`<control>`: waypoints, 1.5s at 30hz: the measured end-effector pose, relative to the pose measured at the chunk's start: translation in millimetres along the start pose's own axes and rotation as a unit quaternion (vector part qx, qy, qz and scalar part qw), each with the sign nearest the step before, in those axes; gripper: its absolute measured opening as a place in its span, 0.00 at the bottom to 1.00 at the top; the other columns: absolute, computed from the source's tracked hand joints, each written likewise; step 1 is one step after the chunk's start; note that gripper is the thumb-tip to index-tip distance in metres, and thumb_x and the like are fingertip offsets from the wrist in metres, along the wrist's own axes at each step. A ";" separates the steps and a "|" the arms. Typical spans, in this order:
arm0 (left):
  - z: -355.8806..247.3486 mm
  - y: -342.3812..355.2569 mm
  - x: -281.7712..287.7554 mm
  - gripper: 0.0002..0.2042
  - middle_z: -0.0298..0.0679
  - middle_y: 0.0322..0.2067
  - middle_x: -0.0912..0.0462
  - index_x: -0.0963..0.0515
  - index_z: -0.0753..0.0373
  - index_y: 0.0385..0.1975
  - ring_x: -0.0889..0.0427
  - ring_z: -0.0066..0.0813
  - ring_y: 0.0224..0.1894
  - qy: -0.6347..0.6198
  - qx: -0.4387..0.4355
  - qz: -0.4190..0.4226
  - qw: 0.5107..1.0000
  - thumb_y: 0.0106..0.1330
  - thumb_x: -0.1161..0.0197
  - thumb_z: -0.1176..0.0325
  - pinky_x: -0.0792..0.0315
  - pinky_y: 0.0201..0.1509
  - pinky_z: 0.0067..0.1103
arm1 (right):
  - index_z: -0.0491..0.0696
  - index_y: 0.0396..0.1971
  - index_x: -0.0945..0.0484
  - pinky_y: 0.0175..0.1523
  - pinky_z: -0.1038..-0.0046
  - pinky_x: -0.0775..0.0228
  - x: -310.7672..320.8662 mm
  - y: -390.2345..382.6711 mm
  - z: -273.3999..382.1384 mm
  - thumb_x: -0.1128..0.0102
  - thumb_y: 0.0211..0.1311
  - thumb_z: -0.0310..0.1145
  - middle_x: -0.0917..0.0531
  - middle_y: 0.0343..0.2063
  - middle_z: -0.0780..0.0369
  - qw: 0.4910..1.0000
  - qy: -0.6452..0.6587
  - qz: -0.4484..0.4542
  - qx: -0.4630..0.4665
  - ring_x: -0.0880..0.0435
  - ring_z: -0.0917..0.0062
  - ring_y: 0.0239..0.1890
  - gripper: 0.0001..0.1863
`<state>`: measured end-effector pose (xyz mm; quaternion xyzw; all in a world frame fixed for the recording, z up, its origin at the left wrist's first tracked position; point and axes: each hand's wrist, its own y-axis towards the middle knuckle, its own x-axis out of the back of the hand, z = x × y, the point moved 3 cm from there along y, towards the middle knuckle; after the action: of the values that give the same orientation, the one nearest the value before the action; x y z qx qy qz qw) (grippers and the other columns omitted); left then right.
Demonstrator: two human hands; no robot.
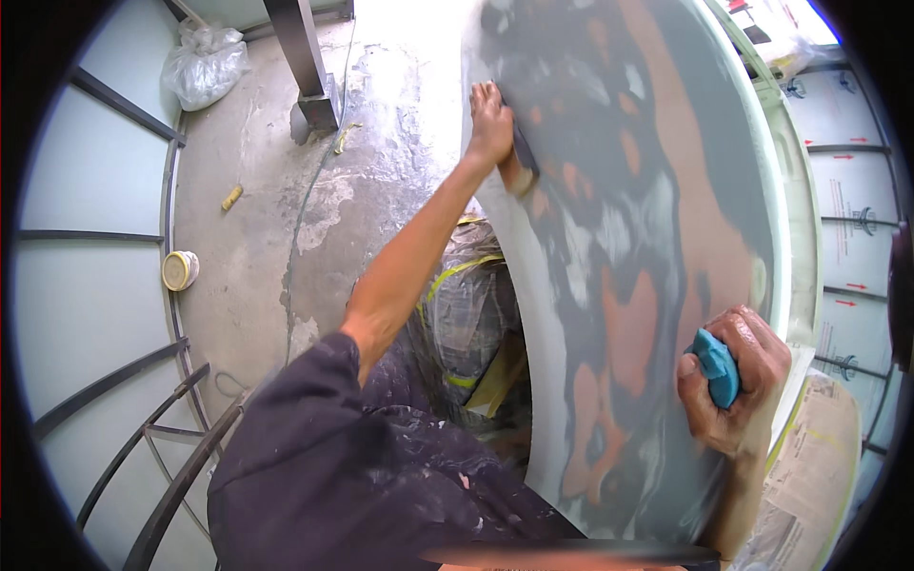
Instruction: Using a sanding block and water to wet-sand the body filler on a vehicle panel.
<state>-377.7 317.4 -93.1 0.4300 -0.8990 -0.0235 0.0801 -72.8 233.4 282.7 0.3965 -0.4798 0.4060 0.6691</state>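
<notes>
A large curved car body panel (pixel 628 333) spreads before me, patched in grey, white and reddish brown, its surface wet-looking. At its upper left, my left hand (pixel 490 128) is closed against the surface, arm stretched out. Under its palm shows a dark, narrow edge with a tan end, which looks like a sanding block (pixel 521 162); the hand hides most of it. Over the lower right of the panel, my right hand (pixel 747 376) squeezes a blue sponge (pixel 716 369) between thumb and fingers, near the pale right rim.
Crinkled plastic sheeting (pixel 466 305) with yellow tape covers parts below the panel's left edge. A dark post (pixel 300 57) rises from the concrete floor (pixel 238 152). Leftward are a small tub (pixel 179 271), a plastic bag (pixel 205 67) and metal framing (pixel 181 485). Masking paper (pixel 809 466) lies lower right.
</notes>
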 end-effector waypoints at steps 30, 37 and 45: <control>-142.0 -321.0 -12.7 0.41 0.62 0.82 0.69 0.61 0.73 0.82 0.74 0.64 0.84 -0.021 -0.196 0.102 0.975 0.68 0.52 0.79 0.75 0.85 0.50 | 0.43 0.25 0.24 0.30 0.66 0.32 -8.4 -6.9 -1.8 0.31 0.51 0.30 0.28 0.20 0.57 0.997 -0.070 -0.009 0.016 0.26 0.64 0.22 0.10; -110.2 -257.2 -8.6 0.40 0.56 0.84 0.68 0.55 0.71 0.82 0.74 0.55 0.85 -0.032 -0.222 0.087 0.971 0.67 0.52 0.79 0.74 0.85 0.44 | 0.44 0.24 0.24 0.29 0.67 0.32 -5.3 -3.7 2.3 0.31 0.45 0.27 0.27 0.19 0.59 0.997 -0.077 0.011 0.011 0.25 0.65 0.21 0.08; -11.6 -73.8 1.4 0.35 0.59 0.83 0.66 0.58 0.72 0.81 0.71 0.54 0.85 -0.090 -0.023 0.052 0.994 0.77 0.56 0.70 0.68 0.87 0.37 | 0.47 0.26 0.23 0.31 0.63 0.28 -16.4 -2.3 -1.4 0.32 0.54 0.32 0.26 0.21 0.59 0.991 -0.116 -0.041 0.047 0.22 0.62 0.24 0.08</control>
<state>-319.9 270.2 -89.7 0.3764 -0.9231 -0.0780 0.0099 -73.7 231.3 266.3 0.4910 -0.5184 0.3515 0.6055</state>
